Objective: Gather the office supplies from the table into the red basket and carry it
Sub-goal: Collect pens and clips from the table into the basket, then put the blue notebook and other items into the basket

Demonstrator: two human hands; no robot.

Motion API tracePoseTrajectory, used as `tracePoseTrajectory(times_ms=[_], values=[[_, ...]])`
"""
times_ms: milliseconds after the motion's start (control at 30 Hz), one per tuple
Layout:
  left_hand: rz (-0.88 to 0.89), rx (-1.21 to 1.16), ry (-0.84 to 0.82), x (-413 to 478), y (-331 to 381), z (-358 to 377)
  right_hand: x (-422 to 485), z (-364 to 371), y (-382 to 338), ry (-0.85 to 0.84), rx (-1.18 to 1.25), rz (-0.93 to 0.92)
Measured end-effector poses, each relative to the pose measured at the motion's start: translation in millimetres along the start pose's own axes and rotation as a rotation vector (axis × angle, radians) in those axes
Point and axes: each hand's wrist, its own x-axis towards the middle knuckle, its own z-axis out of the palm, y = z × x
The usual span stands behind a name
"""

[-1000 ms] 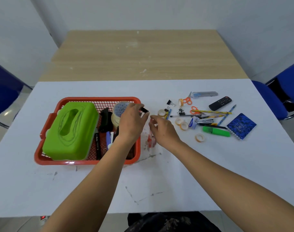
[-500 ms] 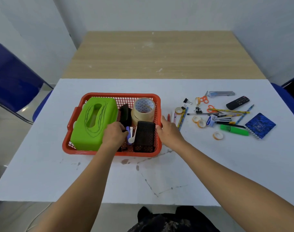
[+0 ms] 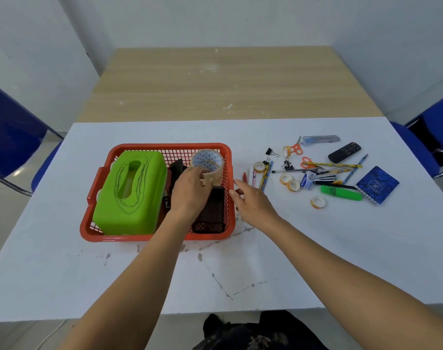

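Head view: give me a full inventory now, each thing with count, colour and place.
table: one, white, underneath
red basket: one, red, table left
tissue box: one, green, in basket, left
wide tape roll: one, tan, basket's far right corner
mesh holder: one, black, basket's near right
small tape rolls: about five, yellowish, table right
scissors: two, orange-handled, table right
remote: one, black, far right
notebook: one, blue, far right
highlighter: one, green, beside notebook
pens and pencils: several, mixed, table right
left hand: over basket, touching wide tape roll
right hand: open, beside basket's right wall
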Motion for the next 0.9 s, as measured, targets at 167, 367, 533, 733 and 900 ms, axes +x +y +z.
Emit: tracePoseTrajectory(times_ms=[167,367,533,733,900], values=[[0.175,-0.067,-0.053,8.5,45.1,24.7,2.3,-18.4,19.2,0.077,-0.019,0.027],[0.277,-0.022,-0.170,18.7,78.5,61.9,4.2,-51.8,58.1,0.132,0.000,0.100],[0.249,-0.025,-0.259,26.6,97.5,96.6,5.2,-77.2,92.0,0.144,-0.046,0.166],[0.225,-0.019,-0.327,29.9,116.0,141.1,9.4,-99.2,125.9,0.167,-0.110,0.218],[0.247,0.012,-0.384,31.8,127.3,174.5,12.2,-113.4,152.7,0.142,-0.187,0.216]])
